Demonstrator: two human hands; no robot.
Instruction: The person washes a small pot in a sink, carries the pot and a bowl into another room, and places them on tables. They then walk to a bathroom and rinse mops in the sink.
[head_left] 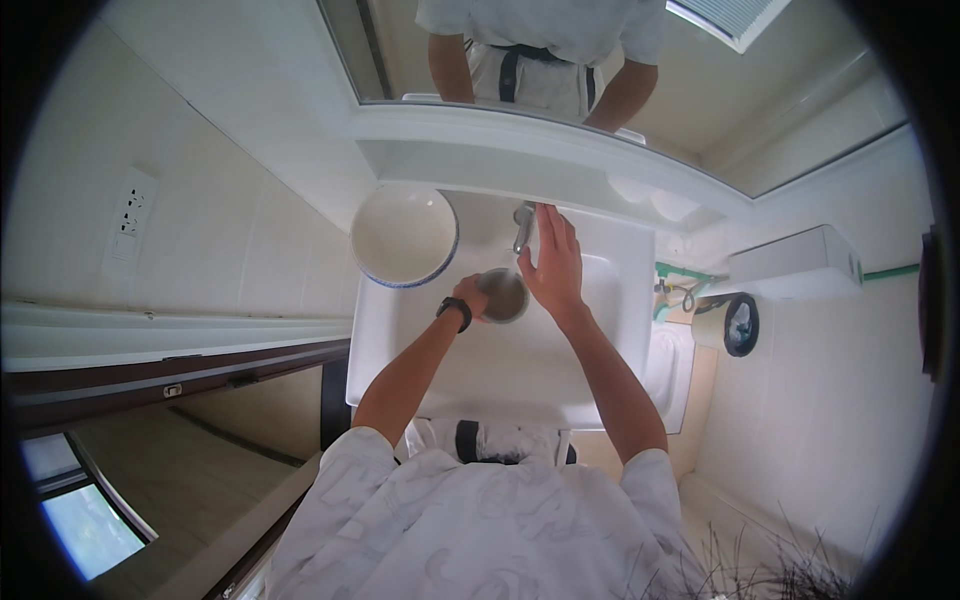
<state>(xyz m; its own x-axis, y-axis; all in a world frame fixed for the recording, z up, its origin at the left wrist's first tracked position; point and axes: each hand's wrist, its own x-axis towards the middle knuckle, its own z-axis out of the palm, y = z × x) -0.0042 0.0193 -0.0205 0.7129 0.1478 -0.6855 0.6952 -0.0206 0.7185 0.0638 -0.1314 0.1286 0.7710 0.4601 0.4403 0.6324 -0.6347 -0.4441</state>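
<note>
My left hand (470,292), with a black band on the wrist, grips a small round cup (504,297) at its left side. The cup is under the spout of a chrome faucet (523,228), and its inside looks greyish. My right hand (556,258) lies along the right side of the faucet, its fingers stretched out toward the back and the thumb near the spout. Both hands are over a white washbasin (540,365). At the basin's back left corner stands a large white bowl (404,236) with a blue patterned rim.
A mirror (560,65) and a white ledge (540,165) run behind the basin. To the right, a toilet tank (795,262) and a round black-rimmed bin (740,325) stand by green pipes. The left wall carries a socket panel (130,220).
</note>
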